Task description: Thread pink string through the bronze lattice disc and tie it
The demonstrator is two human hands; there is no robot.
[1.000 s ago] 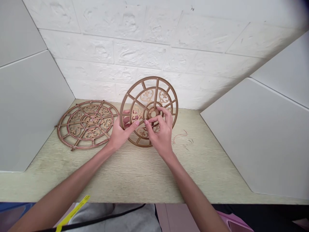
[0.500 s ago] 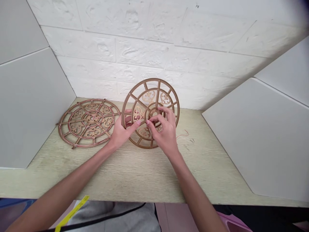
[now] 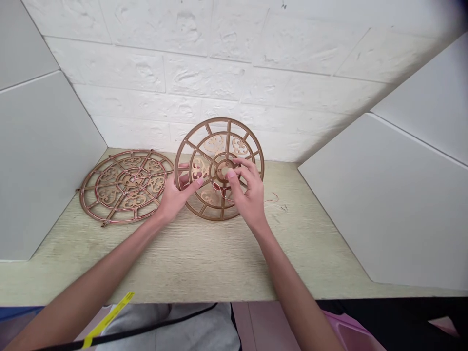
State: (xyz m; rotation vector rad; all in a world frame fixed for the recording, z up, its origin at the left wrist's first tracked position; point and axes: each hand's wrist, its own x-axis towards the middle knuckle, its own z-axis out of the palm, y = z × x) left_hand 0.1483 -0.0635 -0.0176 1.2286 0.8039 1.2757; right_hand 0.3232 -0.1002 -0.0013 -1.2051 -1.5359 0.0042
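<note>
Two hands [image 3: 175,200] [image 3: 250,195] on one upright lattice disc [image 3: 199,168], one flat disc [image 3: 126,195] beside

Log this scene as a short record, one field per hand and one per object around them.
Left hand: holds the lower left of a bronze-coloured openwork round disc, which stands on edge.
Right hand: fingers at the disc's central hub, close to a thin red wire.
Wire: crosses the disc's lower part and reaches the shelf at right.
Beside the hands: a matching bronze-coloured openwork disc, lying flat at left.
Surface: pale wood-grain shelf, against a white brick-textured wall.
</note>
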